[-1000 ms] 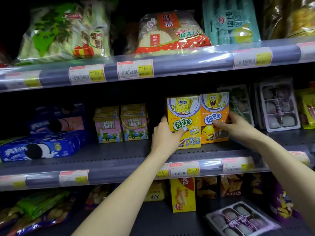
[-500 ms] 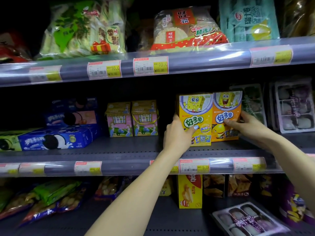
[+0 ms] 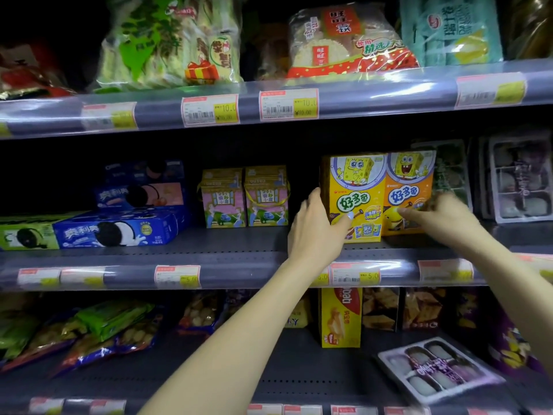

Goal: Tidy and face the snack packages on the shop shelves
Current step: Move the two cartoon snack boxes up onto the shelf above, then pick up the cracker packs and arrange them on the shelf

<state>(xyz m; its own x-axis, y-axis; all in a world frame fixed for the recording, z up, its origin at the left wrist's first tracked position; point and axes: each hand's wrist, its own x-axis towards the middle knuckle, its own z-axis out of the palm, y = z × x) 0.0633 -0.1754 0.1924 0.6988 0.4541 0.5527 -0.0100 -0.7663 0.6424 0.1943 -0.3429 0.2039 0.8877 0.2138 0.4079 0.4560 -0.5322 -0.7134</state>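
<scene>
1. The left hand (image 3: 317,226) grips the yellow box (image 3: 354,199) by its left edge; the right hand (image 3: 443,217) rests flat-fingered on the orange box (image 3: 408,190) — both boxes stand side by side on the middle shelf (image 3: 239,253).
2. Facing is under way, I judge; next, square both fronts to the shelf lip.
3. Both boxes read 好多鱼; price tags (image 3: 354,275) show 5.0.

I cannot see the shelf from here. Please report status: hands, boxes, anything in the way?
Left hand grips yellow box. Right hand fingers on orange box. Both boxes upright, side by side, facing out. Nothing in the way.
</scene>
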